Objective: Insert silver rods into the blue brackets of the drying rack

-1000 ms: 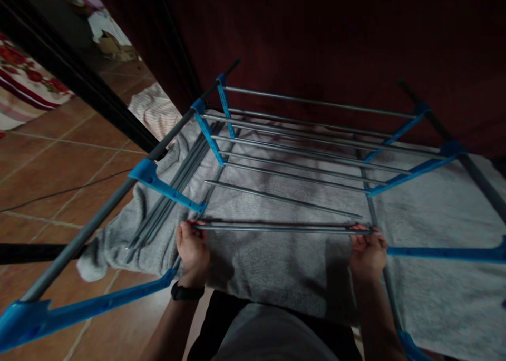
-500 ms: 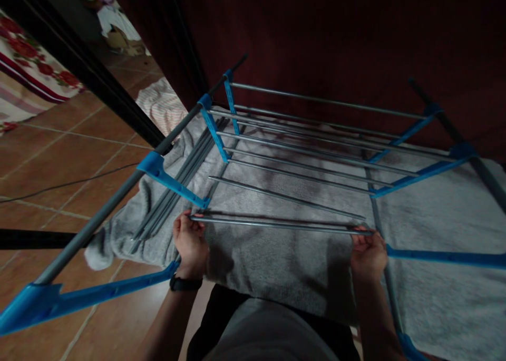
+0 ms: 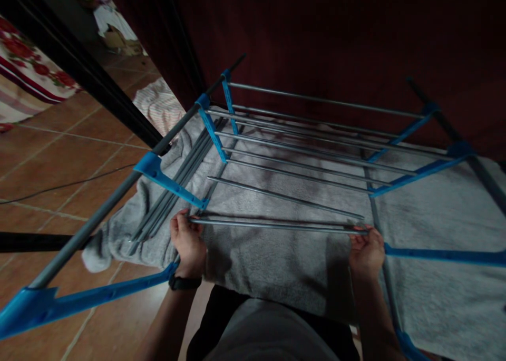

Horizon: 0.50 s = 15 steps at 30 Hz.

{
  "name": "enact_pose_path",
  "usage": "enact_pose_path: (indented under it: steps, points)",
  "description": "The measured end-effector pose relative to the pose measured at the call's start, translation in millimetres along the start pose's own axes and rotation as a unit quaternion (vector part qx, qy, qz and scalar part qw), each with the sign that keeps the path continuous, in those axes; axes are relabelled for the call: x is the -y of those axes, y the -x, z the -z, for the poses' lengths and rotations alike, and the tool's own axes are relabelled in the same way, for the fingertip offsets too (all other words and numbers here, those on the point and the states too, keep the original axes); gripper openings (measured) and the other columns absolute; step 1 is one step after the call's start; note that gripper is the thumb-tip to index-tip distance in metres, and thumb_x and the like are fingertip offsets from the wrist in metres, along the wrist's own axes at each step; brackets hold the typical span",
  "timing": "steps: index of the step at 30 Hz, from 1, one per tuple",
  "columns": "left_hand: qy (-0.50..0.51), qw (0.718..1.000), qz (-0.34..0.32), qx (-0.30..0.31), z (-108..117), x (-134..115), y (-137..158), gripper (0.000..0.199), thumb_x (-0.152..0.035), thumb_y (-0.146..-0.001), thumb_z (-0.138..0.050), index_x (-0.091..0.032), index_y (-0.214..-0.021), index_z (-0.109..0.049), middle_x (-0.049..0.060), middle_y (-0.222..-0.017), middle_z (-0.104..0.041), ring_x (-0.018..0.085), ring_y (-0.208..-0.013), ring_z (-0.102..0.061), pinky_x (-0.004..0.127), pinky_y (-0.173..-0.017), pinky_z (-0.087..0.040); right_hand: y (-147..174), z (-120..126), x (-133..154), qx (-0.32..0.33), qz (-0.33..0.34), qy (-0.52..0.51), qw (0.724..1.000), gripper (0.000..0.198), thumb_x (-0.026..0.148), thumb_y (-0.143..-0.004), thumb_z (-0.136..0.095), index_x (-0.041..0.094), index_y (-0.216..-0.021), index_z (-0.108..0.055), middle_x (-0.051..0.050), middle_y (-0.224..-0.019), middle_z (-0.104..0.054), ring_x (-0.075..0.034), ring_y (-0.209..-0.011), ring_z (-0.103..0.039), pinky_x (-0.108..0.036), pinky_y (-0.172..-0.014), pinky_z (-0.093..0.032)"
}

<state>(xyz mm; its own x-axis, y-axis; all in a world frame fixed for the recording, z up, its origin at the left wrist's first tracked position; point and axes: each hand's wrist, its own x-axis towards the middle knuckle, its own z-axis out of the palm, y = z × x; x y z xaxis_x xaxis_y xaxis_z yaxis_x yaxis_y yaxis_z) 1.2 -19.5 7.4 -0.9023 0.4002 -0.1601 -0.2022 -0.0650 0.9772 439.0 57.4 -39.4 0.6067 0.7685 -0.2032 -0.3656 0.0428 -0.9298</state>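
At six o'clock, a metal rod (image 3: 269, 225) is pinched near its ends: left hand (image 3: 191, 247) at seven, right hand (image 3: 366, 253) at four. Judged step: positioning; next move calls for even alignment.

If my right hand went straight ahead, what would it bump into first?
Probably the right end of the loose rod, just past the held rod in your right hand; I can't tell whether the hand would pass above it.

Floral cloth (image 3: 29, 58): we see it at upper left.
Thin cable (image 3: 85, 181): we trace it across tiled floor (image 3: 79, 155), left.
Dark red backdrop (image 3: 336, 34): ours across the top.
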Motion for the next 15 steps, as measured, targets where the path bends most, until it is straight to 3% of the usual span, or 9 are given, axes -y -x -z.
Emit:
enact_pose_path:
  steps: [8, 15]
  points:
    - [-0.022, 0.999, -0.046, -0.003, 0.8, -3.1, 5.9, 0.024, -0.046, -0.086, -0.062, -0.023, -0.086, -0.056, -0.007, -0.058, -0.039, 0.012, -0.051, -0.033, 0.024, -0.047, -0.031, -3.7, 1.9, -0.7, -0.008, 0.0, -0.016, 1.0, 0.013, 0.031, -0.081, -0.064, 0.021, -0.089, -0.059, 0.003, -0.073, -0.067, -0.013, -0.069, -0.066, -0.024, -0.065, -0.054]
    - [-0.005, 0.996, -0.083, 0.012, -5.8, -20.6, 16.7, 0.031, -0.049, -0.087, -0.054, -0.019, -0.093, -0.064, -0.001, -0.068, -0.062, 0.011, -0.051, -0.046, 0.026, -0.051, -0.035, -3.7, 1.5, 1.3, -0.007, -0.024, -0.015, 1.0, 0.014, 0.028, -0.083, -0.064, 0.021, -0.094, -0.059, 0.001, -0.079, -0.073, -0.013, -0.072, -0.069, -0.026, -0.068, -0.057]
